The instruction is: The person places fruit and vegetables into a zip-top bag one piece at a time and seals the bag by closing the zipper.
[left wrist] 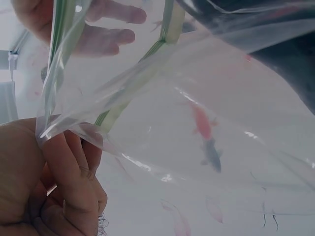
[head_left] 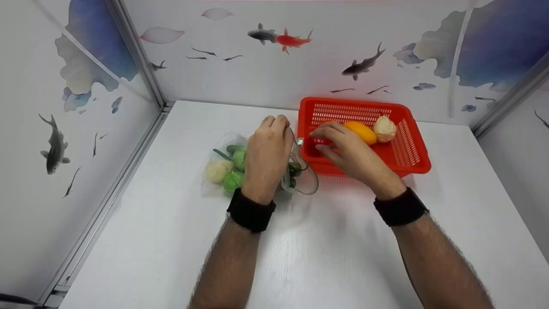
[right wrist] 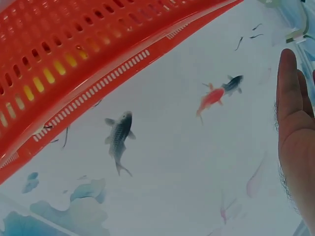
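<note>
My left hand (head_left: 268,159) grips the rim of a clear plastic zip bag (left wrist: 147,137), its fingers curled at the edge. Lying on the table, the bag holds a pale, round, cauliflower-like piece (head_left: 218,171), green cabbage-like heads (head_left: 233,181) and dark green pieces. The bag's pale green zip strip (left wrist: 140,73) hangs apart in a loop. My right hand (head_left: 349,152) hovers over the left end of a red basket (head_left: 409,150), its fingers loosely extended and apart from the thumb. A glossy red thing (head_left: 321,140) shows behind those fingers, partly hidden.
Inside the basket also lie a yellow-orange oval fruit (head_left: 361,132) and a cream-coloured round piece (head_left: 384,128). The white table (head_left: 326,257) meets walls (head_left: 257,77) printed with fish at the back and both sides. The basket stands near the back wall.
</note>
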Demonstrator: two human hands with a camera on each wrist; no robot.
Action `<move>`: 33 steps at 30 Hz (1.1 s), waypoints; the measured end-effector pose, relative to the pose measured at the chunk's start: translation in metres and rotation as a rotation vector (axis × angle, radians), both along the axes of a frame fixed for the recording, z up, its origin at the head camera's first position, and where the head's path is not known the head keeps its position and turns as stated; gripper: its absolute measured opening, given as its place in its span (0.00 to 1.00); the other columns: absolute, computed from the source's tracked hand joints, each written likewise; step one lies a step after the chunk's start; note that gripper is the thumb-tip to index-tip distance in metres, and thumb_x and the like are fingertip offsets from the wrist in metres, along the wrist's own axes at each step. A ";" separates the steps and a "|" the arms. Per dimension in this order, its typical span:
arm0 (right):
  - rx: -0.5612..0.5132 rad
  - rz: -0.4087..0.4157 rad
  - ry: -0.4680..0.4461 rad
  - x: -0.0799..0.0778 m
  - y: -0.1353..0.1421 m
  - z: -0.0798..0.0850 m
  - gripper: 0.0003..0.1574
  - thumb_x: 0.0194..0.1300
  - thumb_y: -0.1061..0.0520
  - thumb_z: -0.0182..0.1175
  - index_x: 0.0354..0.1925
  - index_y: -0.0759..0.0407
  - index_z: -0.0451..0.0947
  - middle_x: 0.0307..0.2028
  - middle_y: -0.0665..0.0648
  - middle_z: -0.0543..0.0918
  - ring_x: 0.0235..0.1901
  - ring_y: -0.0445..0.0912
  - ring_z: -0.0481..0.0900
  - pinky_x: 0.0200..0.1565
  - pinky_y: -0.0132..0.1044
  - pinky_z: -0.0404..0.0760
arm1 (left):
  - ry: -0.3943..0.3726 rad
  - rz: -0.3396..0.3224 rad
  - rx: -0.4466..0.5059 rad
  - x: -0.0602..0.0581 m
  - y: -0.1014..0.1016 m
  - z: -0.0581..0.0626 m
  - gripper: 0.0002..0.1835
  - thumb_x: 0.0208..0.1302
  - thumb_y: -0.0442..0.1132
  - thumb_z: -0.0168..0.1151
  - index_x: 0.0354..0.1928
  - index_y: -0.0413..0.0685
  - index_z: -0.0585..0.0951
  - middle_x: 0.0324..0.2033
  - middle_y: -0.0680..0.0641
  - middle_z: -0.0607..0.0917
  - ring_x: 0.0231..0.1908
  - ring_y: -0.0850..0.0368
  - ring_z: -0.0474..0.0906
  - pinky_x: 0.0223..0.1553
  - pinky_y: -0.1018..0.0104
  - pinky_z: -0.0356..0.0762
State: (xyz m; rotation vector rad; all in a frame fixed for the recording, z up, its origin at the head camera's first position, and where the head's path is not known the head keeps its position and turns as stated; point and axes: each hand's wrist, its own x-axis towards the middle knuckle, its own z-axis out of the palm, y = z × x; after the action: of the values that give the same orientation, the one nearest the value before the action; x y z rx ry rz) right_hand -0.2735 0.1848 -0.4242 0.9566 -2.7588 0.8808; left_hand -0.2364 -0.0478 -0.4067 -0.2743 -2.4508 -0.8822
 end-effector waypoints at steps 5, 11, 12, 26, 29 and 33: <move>0.007 -0.074 -0.072 -0.019 0.013 -0.001 0.25 0.85 0.58 0.72 0.74 0.60 0.83 0.72 0.64 0.84 0.71 0.61 0.85 0.74 0.60 0.90 | 0.003 0.000 0.009 -0.001 0.000 0.000 0.08 0.88 0.34 0.65 0.50 0.40 0.91 0.42 0.40 0.91 0.39 0.45 0.94 0.44 0.54 0.98; 0.124 -0.103 -0.163 -0.036 0.014 -0.009 0.30 0.86 0.52 0.71 0.79 0.57 0.81 0.79 0.64 0.79 0.78 0.62 0.79 0.82 0.63 0.82 | 0.004 0.001 0.007 -0.001 0.000 0.000 0.08 0.88 0.34 0.66 0.51 0.39 0.91 0.42 0.40 0.92 0.40 0.45 0.95 0.45 0.54 0.98; 0.145 -0.108 -0.177 -0.039 0.013 -0.011 0.31 0.87 0.51 0.71 0.80 0.56 0.80 0.80 0.64 0.78 0.80 0.62 0.77 0.83 0.63 0.80 | 0.006 0.001 0.007 -0.001 0.000 0.000 0.08 0.88 0.34 0.66 0.51 0.39 0.91 0.42 0.40 0.92 0.40 0.45 0.95 0.45 0.54 0.98; 0.272 -0.131 -0.257 -0.071 0.004 -0.040 0.38 0.83 0.52 0.74 0.84 0.58 0.77 0.84 0.68 0.74 0.80 0.65 0.78 0.87 0.65 0.75 | -0.003 -0.003 0.011 -0.001 0.001 0.001 0.08 0.88 0.34 0.66 0.51 0.39 0.91 0.42 0.40 0.92 0.40 0.46 0.94 0.46 0.54 0.98; 0.304 -0.126 -0.273 -0.075 0.002 -0.045 0.40 0.84 0.52 0.74 0.85 0.58 0.75 0.85 0.69 0.74 0.80 0.66 0.77 0.87 0.66 0.75 | 0.009 -0.004 0.009 -0.001 0.000 0.000 0.08 0.88 0.34 0.65 0.51 0.40 0.91 0.41 0.40 0.91 0.38 0.46 0.93 0.43 0.53 0.97; 0.344 -0.126 -0.302 -0.081 -0.002 -0.050 0.41 0.84 0.53 0.73 0.86 0.58 0.74 0.84 0.68 0.74 0.79 0.65 0.77 0.87 0.65 0.75 | 0.019 -0.004 0.005 -0.001 0.000 0.000 0.08 0.88 0.34 0.65 0.50 0.39 0.90 0.41 0.40 0.90 0.37 0.46 0.93 0.42 0.52 0.97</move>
State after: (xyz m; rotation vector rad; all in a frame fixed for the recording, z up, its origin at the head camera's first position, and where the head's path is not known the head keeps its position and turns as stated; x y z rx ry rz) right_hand -0.3544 0.1829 -0.4739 0.7286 -3.2636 0.5824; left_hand -0.2374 -0.0482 -0.4071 -0.2851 -2.4312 -0.8833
